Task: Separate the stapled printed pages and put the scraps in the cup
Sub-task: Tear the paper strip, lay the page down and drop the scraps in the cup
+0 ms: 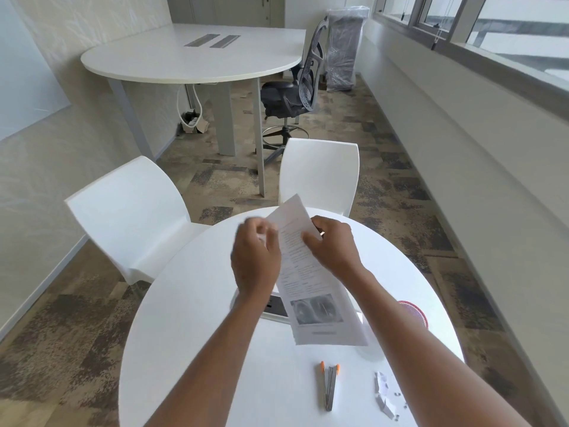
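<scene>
I hold the printed pages (311, 285) up over the round white table (191, 334), tilted, text facing me and a grey picture near the bottom. My right hand (334, 246) grips the stack near its upper right edge. My left hand (255, 257) is curled beside the top left corner, blurred, pinching something small and white there. A metal staple remover with orange tips (328, 385) lies on the table below the pages. White paper scraps (386, 396) lie at the front right. A red-rimmed cup (415, 311) is half hidden behind my right forearm.
A grey panel (275, 306) is set in the table's middle under the pages. Two white chairs (135, 217) (320, 174) stand at the far side. Beyond are a large white desk (197, 57) and a black office chair (295, 94).
</scene>
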